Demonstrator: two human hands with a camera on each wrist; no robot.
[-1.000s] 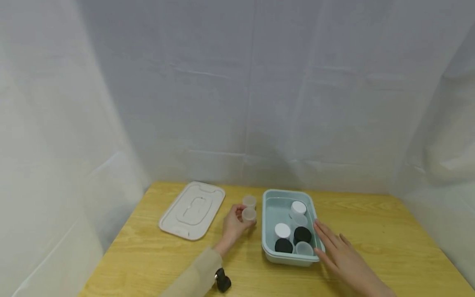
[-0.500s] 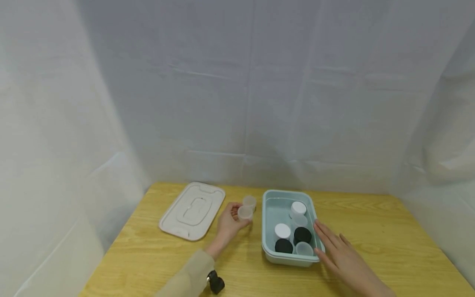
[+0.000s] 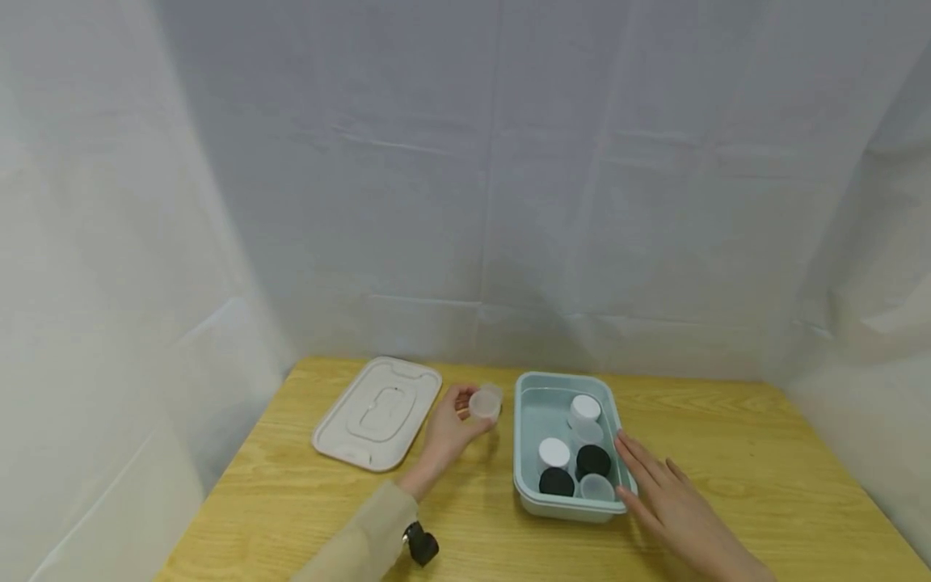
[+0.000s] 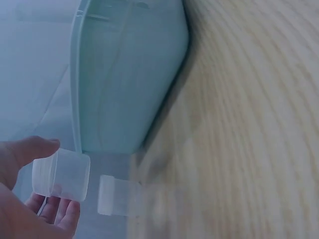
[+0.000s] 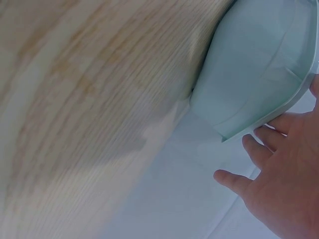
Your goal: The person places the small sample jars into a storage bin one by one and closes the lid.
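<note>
My left hand (image 3: 455, 419) pinches a small clear plastic cup (image 3: 481, 403) between thumb and fingers, just left of a light teal bin (image 3: 520, 453). In the left wrist view the held cup (image 4: 62, 175) hangs above the table, close to a second clear cup (image 4: 113, 195) that stands by the bin's wall (image 4: 129, 74). My right hand (image 3: 650, 482) lies flat with straight fingers against the bin's right rim; its fingertips (image 5: 259, 134) touch the rim (image 5: 279, 112). The bin holds white-lidded jars (image 3: 585, 406), black-lidded jars (image 3: 592, 459) and clear cups (image 3: 596, 487).
A pale rectangular lid (image 3: 378, 412) lies flat on the wooden table (image 3: 727, 453) to the left of my left hand. White cloth walls close in behind and on both sides. A black wrist device (image 3: 420, 546) sits on my left sleeve.
My left hand has carried the clear cup a little away from me, up beside the second cup. The right hand has stayed on the bin's rim.
</note>
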